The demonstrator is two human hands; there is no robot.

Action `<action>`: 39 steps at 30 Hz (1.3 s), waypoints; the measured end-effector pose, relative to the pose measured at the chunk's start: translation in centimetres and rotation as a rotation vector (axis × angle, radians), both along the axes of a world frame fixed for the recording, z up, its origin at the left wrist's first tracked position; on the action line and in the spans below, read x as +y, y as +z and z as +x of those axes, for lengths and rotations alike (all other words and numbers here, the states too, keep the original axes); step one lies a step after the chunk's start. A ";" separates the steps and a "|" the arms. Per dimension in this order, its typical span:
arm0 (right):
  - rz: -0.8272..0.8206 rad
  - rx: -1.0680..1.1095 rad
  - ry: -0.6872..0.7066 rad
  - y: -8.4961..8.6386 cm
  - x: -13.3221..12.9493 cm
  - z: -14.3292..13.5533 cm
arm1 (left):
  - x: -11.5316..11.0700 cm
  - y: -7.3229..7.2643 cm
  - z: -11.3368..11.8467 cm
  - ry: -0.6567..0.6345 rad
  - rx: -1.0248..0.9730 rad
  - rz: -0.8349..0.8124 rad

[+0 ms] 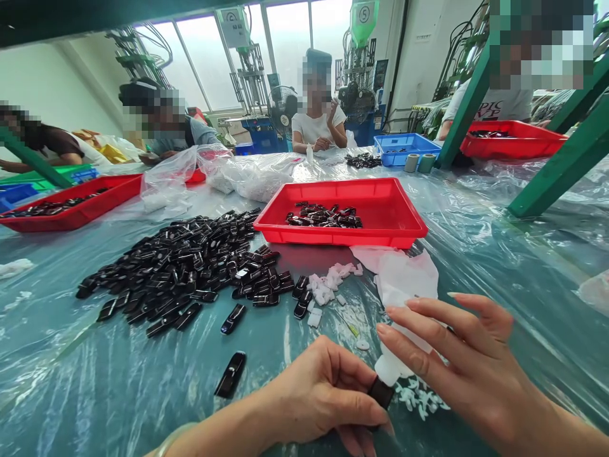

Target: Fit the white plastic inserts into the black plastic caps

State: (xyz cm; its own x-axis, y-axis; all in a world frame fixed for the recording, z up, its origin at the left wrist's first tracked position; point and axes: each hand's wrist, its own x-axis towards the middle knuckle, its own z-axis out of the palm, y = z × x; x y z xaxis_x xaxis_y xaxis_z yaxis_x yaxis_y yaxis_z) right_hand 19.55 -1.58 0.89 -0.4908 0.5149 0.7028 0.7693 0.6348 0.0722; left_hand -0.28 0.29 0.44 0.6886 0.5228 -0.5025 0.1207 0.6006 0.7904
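My left hand (333, 393) is closed, pinching a dark glossy piece (381, 392) between thumb and fingers. My right hand (457, 355) hovers just right of it with its fingers stretched out and spread; its thumb is hidden. Under those fingers, a soft-looking white thing (387, 369) meets the upper end of the dark piece; I cannot make out what it is. Two similar glossy black pieces (231, 374) lie apart, left of my left hand. Small pale slivers (421, 397) are scattered beneath my right hand.
A large heap of black pieces (190, 260) covers the left-centre of the plastic-covered table (143, 381). Behind stands a red tray (342, 238) holding more pieces. White scraps (326, 285) and a white sheet (409, 279) lie nearby. Green posts (561, 158) rise at right. Several people sit around.
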 end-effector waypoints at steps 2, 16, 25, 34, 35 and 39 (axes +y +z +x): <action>-0.008 0.015 0.012 0.1 0.1 0.1 | 0.0 0.0 -0.1 -0.005 -0.003 0.003; -0.077 0.083 0.065 -0.4 0.3 0.6 | 0.0 0.2 -0.1 0.002 0.035 0.009; -0.091 0.099 0.065 -0.8 0.4 0.5 | 0.1 0.3 0.0 -0.003 0.039 0.003; -0.136 0.081 0.114 -0.5 0.6 1.0 | 0.1 0.6 -0.2 -0.014 0.025 -0.003; -0.139 0.076 0.114 -0.5 0.6 1.0 | 0.1 0.5 -0.2 -0.015 0.023 -0.004; -0.123 0.059 0.110 -0.4 0.5 1.2 | 0.2 0.3 -0.3 -0.011 0.017 -0.002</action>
State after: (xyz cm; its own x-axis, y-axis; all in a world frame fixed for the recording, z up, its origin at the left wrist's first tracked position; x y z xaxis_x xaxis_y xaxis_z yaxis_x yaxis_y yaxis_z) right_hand 20.77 -1.09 0.50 -0.5087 0.5442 0.6671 0.6955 0.7165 -0.0541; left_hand -0.56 0.50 0.72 0.6859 0.5142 -0.5150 0.1405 0.6008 0.7870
